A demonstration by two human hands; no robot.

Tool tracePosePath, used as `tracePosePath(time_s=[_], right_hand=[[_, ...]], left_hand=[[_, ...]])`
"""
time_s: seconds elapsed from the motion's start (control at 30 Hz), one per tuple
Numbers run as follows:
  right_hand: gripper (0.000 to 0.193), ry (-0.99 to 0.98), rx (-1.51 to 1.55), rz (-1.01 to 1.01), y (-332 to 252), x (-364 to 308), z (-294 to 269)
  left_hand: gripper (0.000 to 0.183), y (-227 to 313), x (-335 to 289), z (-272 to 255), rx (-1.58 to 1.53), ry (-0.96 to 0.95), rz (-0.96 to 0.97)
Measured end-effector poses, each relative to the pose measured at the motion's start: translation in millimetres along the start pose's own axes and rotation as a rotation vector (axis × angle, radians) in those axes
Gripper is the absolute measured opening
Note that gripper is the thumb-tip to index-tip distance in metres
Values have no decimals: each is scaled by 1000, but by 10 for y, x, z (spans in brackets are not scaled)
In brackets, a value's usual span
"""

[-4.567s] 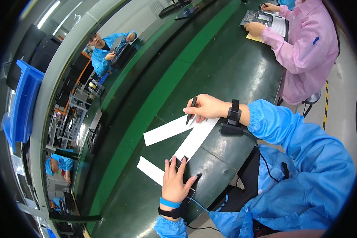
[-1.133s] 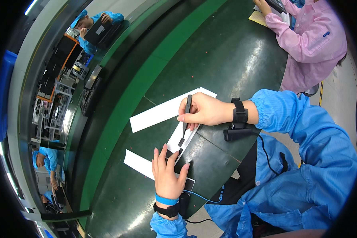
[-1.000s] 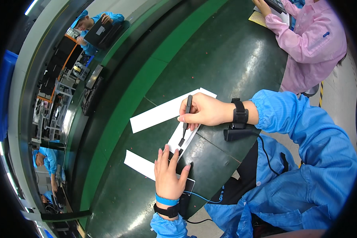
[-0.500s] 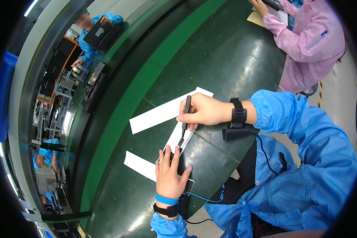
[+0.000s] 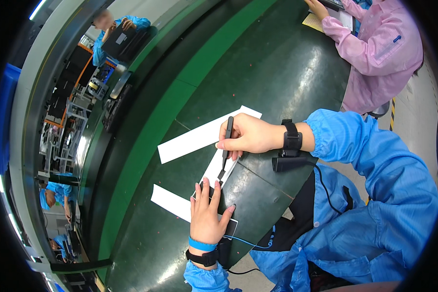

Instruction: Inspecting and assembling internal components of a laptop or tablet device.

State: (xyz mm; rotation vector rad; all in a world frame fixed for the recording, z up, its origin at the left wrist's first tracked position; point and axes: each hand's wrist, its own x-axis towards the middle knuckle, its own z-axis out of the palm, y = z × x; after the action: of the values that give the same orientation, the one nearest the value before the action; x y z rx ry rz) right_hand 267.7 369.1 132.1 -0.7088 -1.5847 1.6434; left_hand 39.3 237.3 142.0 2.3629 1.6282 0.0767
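Note:
My right hand (image 5: 250,134) is closed around a slim black tool with a narrow, flat-looking tip (image 5: 226,158), held pen-fashion. The tip points down at a white strip-like piece (image 5: 213,168), beside a small dark patch near my left fingertips. My left hand (image 5: 208,219) lies flat with its fingers spread over the lower end of that piece, holding nothing; it hides part of it. A second white strip (image 5: 194,138) lies beyond my right hand. Another white strip (image 5: 170,202) reaches out from beside my left hand, and a dark corner with a pale edge (image 5: 233,228) shows near my left thumb.
The dark green work table (image 5: 277,73) has a brighter green band (image 5: 180,92). A blue coiled cord (image 5: 253,243) runs from my left wrist. A person in pink (image 5: 379,58) sits at the far right; others in blue work across the table, one beside a black case (image 5: 119,41).
My hands, the tool and the strips stay almost in place. Across the table, the person in blue has drawn a lowered hand up toward their head.

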Motion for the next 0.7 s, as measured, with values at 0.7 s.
tracePosePath(time_s=[0.7], right_hand=[[21,31,12,-14,38,27,-54]], left_hand=[[82,-74,-180,-174,-32,171,-295]])
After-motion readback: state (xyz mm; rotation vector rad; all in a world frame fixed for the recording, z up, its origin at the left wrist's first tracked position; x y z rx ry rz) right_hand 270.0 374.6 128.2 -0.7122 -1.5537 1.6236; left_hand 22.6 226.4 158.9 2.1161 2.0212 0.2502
